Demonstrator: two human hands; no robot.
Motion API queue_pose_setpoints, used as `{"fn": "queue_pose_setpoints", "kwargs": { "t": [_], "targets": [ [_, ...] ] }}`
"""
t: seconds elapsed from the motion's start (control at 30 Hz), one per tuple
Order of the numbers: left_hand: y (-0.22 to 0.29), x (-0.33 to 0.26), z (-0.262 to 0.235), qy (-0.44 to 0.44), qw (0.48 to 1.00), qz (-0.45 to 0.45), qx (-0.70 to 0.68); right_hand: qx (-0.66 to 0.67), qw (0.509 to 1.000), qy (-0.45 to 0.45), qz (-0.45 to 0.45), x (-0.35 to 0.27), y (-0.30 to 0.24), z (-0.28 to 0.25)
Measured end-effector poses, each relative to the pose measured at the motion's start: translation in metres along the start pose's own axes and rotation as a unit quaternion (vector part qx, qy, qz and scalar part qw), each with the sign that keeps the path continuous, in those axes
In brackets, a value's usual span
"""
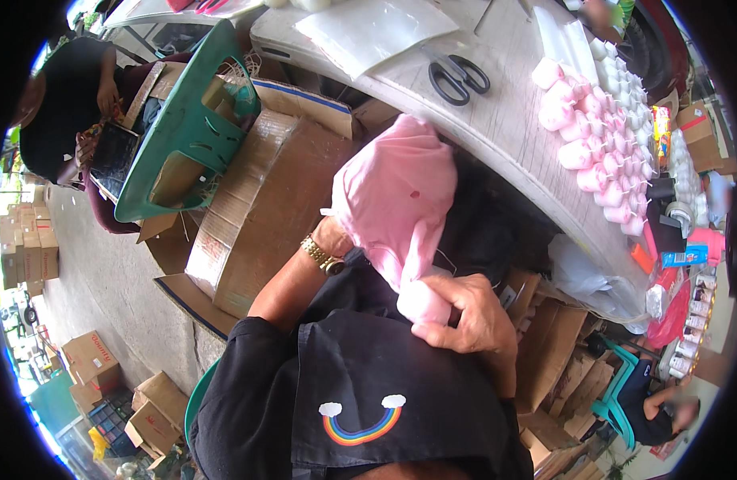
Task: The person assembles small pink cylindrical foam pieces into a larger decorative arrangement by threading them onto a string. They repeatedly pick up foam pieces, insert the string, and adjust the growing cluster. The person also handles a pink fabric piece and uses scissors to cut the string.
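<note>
A pink cloth (396,180) with a small dark red spot drapes over my left hand (333,235), above my lap. My left fingers are hidden under it, so their grip does not show. From the cloth a twisted length runs down toward my right hand (468,312). My right hand is closed around a rounded, pale pink piece (424,302), thumb and fingers pressed on its side. The piece resembles the pink lumps on the table, and the cloth's lower end meets its top. A gold watch (324,254) circles my left wrist.
Rows of pink rounded pieces (584,136) with pale tips lie on the white table (496,136), near black-handled scissors (458,78) and a clear plastic sheet (376,32). Left of me stand an open cardboard box (260,200) and a green chair (184,128). Other people sit nearby.
</note>
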State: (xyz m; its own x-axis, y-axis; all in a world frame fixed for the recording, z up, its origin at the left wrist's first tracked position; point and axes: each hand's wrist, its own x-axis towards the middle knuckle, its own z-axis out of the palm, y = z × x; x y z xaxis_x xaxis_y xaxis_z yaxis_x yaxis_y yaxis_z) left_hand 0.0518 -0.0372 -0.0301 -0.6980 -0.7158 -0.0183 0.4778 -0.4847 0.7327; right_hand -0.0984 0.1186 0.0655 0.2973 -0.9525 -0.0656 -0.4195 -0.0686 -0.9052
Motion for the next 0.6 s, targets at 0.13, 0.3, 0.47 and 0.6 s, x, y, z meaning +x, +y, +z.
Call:
{"fn": "queue_pose_setpoints", "kwargs": {
  "t": [0.13, 0.3, 0.47, 0.6],
  "targets": [
    [0.014, -0.016, 0.0, 0.013, 0.996, -0.035, 0.08, 0.054, 0.991, 0.118, 0.041, -0.015, -0.009, -0.016],
    [0.0, 0.005, 0.013, -0.227, 0.91, 0.179, 0.296, 0.042, 0.989, 0.135, 0.032, -0.027, -0.005, -0.029],
    [-0.014, -0.015, -0.017, -0.077, 0.857, -0.047, 0.507, 0.065, 0.983, 0.16, 0.066, -0.025, 0.017, -0.019],
    [-0.001, -0.034, -0.058, -0.221, 0.854, 0.104, 0.458, 0.123, 0.968, 0.198, 0.089, -0.026, 0.028, -0.024]
  ]
}}
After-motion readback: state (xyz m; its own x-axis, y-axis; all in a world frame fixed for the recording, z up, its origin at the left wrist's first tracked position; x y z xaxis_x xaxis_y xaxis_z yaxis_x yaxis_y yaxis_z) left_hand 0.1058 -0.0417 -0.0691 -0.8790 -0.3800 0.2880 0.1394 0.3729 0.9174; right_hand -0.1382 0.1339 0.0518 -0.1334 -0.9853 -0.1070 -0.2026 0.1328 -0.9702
